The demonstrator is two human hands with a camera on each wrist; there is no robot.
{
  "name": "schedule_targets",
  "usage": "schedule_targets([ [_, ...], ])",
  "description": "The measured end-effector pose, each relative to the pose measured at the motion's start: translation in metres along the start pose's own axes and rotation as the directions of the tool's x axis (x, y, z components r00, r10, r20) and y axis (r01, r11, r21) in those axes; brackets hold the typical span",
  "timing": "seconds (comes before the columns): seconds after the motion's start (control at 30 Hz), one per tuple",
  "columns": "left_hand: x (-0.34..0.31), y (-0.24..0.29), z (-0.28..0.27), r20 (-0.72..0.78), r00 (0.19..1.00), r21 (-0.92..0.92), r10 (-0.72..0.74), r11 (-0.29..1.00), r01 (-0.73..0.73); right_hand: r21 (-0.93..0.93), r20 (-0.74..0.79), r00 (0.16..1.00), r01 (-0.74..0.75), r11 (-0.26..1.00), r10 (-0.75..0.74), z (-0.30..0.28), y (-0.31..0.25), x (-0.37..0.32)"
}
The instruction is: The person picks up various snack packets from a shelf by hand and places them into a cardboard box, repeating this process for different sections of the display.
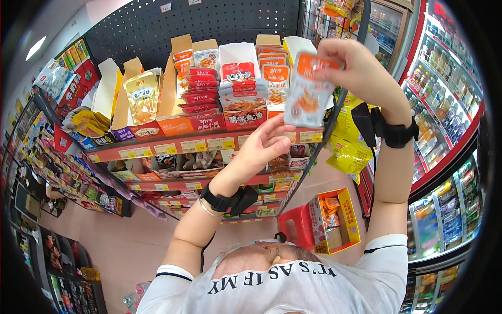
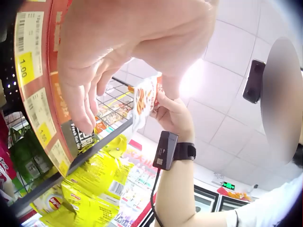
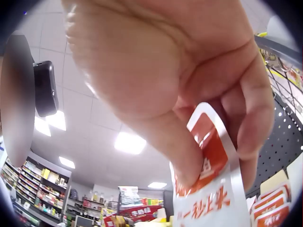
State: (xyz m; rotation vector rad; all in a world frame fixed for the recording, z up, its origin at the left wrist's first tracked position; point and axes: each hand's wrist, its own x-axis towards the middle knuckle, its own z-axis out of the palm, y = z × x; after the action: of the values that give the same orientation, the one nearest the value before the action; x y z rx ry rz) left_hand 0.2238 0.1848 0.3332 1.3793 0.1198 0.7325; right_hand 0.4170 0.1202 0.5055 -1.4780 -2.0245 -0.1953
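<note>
A white and orange snack packet hangs upright from my right hand, pinched by its top between thumb and fingers; the right wrist view shows the thumb over the packet's orange end. My left hand is at the shelf's front edge, just left of and below the packet, with fingers extended and nothing held. In the left wrist view the left hand is beside the price labels. Behind the packet stands an open box of similar orange packets.
Other snack boxes, one with red packets, line the top shelf. Yellow bags hang at the shelf's right side. Below are a red stool and a yellow-red carton on the floor. Drink coolers stand at the right.
</note>
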Motion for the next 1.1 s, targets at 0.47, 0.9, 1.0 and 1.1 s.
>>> schedule_targets([
  [0.47, -0.011, -0.003, 0.005, -0.052, 0.997, -0.138, -0.065, 0.989, 0.057, -0.035, 0.074, 0.997, -0.008, 0.999, 0.011, 0.063, 0.056, 0.064],
  [0.9, -0.024, -0.006, -0.011, -0.124, 0.990, -0.111, -0.074, 0.992, 0.060, -0.462, 0.041, 0.996, 0.093, 0.882, -0.084, 0.098, 0.065, 0.080],
  [1.0, -0.022, -0.007, -0.010, -0.127, 0.990, -0.111, -0.069, 0.992, 0.055, -0.437, 0.008, 0.995, 0.091, 0.895, -0.098, 0.103, 0.068, 0.079],
  [1.1, -0.021, -0.006, -0.010, -0.120, 0.990, -0.104, -0.081, 0.992, 0.068, -0.448, -0.032, 0.987, 0.129, 0.884, -0.160, 0.104, 0.069, 0.079],
])
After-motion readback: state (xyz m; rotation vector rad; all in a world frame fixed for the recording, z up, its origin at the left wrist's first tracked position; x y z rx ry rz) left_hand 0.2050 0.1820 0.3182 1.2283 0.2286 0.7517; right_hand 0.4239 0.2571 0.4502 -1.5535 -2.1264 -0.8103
